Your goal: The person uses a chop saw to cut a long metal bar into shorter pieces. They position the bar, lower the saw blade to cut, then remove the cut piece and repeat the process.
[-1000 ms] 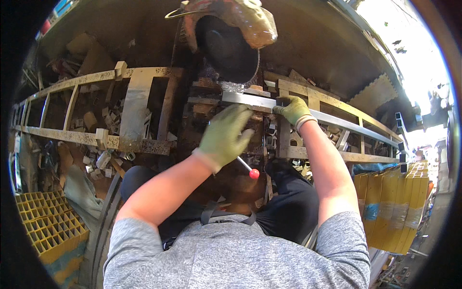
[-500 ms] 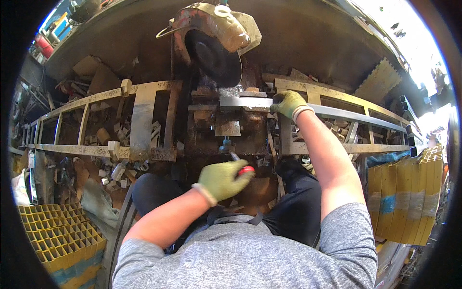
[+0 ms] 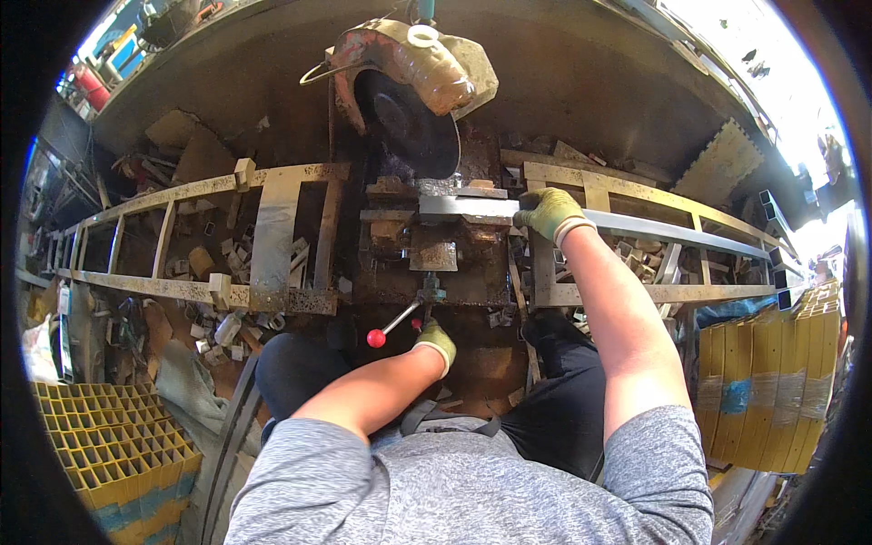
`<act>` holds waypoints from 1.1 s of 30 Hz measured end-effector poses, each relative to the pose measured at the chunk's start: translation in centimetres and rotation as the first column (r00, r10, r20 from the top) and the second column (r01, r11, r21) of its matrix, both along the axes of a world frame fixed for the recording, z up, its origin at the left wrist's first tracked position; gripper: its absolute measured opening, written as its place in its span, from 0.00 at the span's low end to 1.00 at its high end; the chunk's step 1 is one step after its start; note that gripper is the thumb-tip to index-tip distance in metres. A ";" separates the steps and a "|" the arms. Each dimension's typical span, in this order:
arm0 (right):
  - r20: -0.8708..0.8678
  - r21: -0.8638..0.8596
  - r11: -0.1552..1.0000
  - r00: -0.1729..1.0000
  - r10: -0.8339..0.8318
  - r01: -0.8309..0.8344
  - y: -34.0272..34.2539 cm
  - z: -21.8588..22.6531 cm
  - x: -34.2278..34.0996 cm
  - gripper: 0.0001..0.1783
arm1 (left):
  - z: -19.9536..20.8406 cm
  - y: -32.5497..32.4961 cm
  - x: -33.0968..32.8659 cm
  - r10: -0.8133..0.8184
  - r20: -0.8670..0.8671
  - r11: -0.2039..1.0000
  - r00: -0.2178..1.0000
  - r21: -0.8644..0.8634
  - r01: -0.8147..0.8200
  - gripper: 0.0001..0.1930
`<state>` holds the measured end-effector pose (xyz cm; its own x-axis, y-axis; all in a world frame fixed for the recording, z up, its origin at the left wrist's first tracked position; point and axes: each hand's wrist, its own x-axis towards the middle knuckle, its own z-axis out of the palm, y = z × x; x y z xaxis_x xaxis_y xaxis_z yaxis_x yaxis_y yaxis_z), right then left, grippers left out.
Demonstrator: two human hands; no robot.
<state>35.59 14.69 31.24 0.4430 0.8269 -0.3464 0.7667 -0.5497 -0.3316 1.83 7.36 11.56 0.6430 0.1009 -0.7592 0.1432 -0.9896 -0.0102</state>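
Well apart at a vise, a worker's gloved hands are dividing the labor: to its right, the right hand is gripping a silver metal bar lying across its far side, while the left hand is reaching below its near edge beside a red-knobbed lever, its hold hidden. Placement is apparently nearing completion; beyond the vise, the saw blade is standing clear, with no cut showing.
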 end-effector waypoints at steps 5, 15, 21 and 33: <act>-0.041 0.113 0.994 0.999 -0.008 0.012 -1.1 -0.6 0.2 0.38 | 14.1 1.1 -7.4 0.429 0.632 0.737 0.646 -0.658 0.154 0.25; 0.306 0.627 0.771 0.946 -0.109 -0.114 -7.2 -6.5 -6.7 0.28 | 10.3 8.9 -16.0 0.879 -0.461 -0.470 -0.118 -0.803 -0.367 0.28; -0.321 0.086 0.991 0.945 -0.066 0.098 -16.2 -16.7 -21.9 0.43 | 7.5 9.6 -14.6 0.719 -0.695 -0.686 -0.001 -0.710 -0.160 0.28; -0.522 -0.103 0.974 0.822 -0.227 0.204 -11.8 -23.9 -32.1 0.31 | 11.4 7.9 -12.8 0.642 -0.733 -0.765 -0.226 -0.590 -0.260 0.16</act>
<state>3.51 2.89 7.31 0.3486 0.7117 -0.6100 0.3423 -0.7025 -0.6240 -11.00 15.22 22.96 0.5416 0.2919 -0.7884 0.2346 0.8480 0.4751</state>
